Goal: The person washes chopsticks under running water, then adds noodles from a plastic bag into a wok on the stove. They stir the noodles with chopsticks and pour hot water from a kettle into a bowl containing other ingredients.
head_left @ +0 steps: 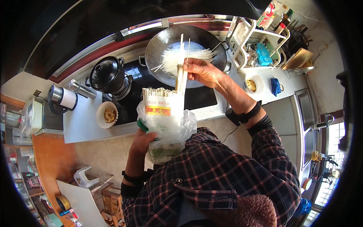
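Note:
My left hand (144, 140) is closed on the lower part of a clear plastic noodle package (162, 109), held upright over the counter's front edge. Dry noodle ends stick out of its torn top. Up at the package's right corner, my right hand (201, 71) pinches a small bunch of dry noodles (181, 77) that rises out of it. Behind that hand a big wok (159, 41) sits on the black cooktop (200, 99). Loose dry noodles (174, 56) lie fanned out in the wok; whether liquid lies under them is hard to tell.
Left of the wok stands a lidded black pot (107, 73), with a food bowl (101, 115) before it and a steel kettle (62, 97) further left. On the right are another food bowl (258, 80), a blue cloth (276, 86), a white rack (242, 47) and a sink (305, 109).

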Tool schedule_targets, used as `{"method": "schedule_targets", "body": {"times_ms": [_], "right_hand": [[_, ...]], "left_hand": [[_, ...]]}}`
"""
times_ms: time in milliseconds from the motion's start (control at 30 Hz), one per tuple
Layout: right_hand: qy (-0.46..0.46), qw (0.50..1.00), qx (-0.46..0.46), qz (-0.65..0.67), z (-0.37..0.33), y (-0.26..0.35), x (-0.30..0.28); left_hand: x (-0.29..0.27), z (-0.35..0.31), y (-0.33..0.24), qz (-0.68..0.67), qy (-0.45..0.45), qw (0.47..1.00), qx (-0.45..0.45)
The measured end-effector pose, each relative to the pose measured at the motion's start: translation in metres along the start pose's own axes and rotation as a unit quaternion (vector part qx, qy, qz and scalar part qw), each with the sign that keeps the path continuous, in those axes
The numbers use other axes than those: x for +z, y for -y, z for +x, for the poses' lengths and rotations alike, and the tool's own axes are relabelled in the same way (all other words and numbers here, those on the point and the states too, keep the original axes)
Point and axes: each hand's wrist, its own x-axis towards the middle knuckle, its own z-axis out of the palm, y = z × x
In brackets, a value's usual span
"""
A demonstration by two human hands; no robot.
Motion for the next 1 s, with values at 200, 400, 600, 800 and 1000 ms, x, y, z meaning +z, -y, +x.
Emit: {"method": "schedule_targets", "body": {"times_ms": [200, 400, 600, 800, 1000], "right_hand": [[0.000, 0.995, 0.088, -0.038, -0.007, -0.027, 0.019], [-0.053, 0.997, 0.015, 0.052, -0.005, -0.034, 0.042], [-0.087, 0.991, -0.025, 0.097, 0.005, -0.021, 0.044], [0.020, 0.998, 0.049, 0.035, -0.008, -0.013, 0.030], [0.097, 0.991, 0.083, 0.026, -0.013, -0.035, 0.017]], "left_hand": [[-0.004, 0.003, 0.003, -0.014, 0.018, 1.000, 0.009], [-0.001, 0.010, 0.002, 0.007, 0.040, 0.999, 0.023], [-0.001, 0.011, 0.001, 0.005, 0.031, 0.999, 0.015], [-0.002, 0.006, 0.001, -0.004, 0.021, 1.000, 0.021], [-0.001, 0.005, -0.001, -0.003, 0.012, 1.000, 0.015]]}}
